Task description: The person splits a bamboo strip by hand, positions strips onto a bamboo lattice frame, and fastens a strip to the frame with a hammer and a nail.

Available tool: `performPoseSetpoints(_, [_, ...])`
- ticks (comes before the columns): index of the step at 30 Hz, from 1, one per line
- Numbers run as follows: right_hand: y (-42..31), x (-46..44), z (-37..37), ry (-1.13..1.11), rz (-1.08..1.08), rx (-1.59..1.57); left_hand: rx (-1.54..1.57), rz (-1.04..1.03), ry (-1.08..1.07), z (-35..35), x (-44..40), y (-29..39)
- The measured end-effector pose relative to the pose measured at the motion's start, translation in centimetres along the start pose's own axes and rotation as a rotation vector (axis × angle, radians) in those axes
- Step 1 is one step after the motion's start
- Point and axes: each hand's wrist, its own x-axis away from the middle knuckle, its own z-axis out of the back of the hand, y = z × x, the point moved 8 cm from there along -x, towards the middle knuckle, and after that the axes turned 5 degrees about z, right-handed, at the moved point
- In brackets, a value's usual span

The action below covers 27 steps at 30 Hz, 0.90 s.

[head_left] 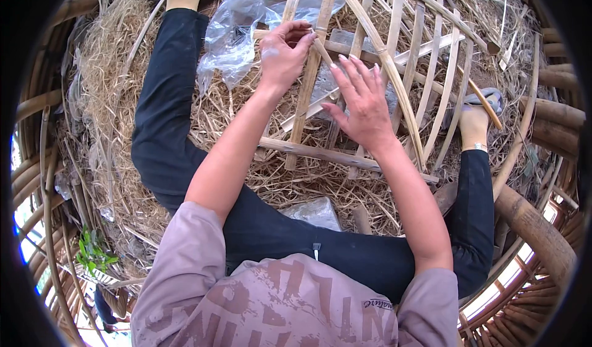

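Note:
A lattice frame of split bamboo slats [307, 109] lies across the straw between my legs. Over its upper left part is my left hand [285, 56], with thumb and fingertips pinched together. Something small and pale shows at those fingertips, too small to name, and a thin strip slants down from there toward my right hand. My right hand [365, 103] is spread above the middle of the frame, fingers stretched out and nothing in its grasp. Beneath the slats sits a grey block [328, 83], partly hidden by the bamboo and my right hand.
Crumpled clear plastic [231, 41] lies beside the frame's upper left. Loose straw [111, 109] covers the ground. A second grey block [316, 212] rests close to my lap. A thick bamboo pole [535, 233] stands at the right, and curved bamboo walls surround me.

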Motion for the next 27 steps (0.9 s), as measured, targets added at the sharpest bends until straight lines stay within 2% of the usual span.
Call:
performPoseSetpoints(7, [2.4, 0.5, 2.5, 0.167, -0.021, 0.038, 0.078, 0.021, 0.017, 0.8, -0.7, 0.3])
performPoseSetpoints(11, [5.7, 1.0, 5.7, 0.346, -0.025, 0.142, 0.105, 0.060, 0.101, 2.5, -1.5, -0.4])
performPoseSetpoints(13, [8.8, 2.2, 7.5, 0.404, -0.157, 0.204, 0.121, 0.044, 0.174, 3.6, -1.7, -0.1])
performPoseSetpoints(16, [14.1, 5.2, 10.1, 0.504, -0.352, 0.334, -0.058, -0.068, 0.290, 5.7, -2.2, 1.0])
performPoseSetpoints(19, [19.2, 9.8, 11.9, 0.586, -0.567, 0.430, 0.016, -0.018, 0.378, 7.9, -3.3, -0.9])
performPoseSetpoints(24, [26.7, 16.7, 11.9, 0.581, -1.044, 0.185, 0.435, 0.144, 0.263, 8.3, -5.3, -7.3])
performPoseSetpoints(27, [28.6, 17.5, 11.4, 0.483, -1.156, 0.105, 0.531, 0.243, 0.200, 6.8, -5.2, -8.1])
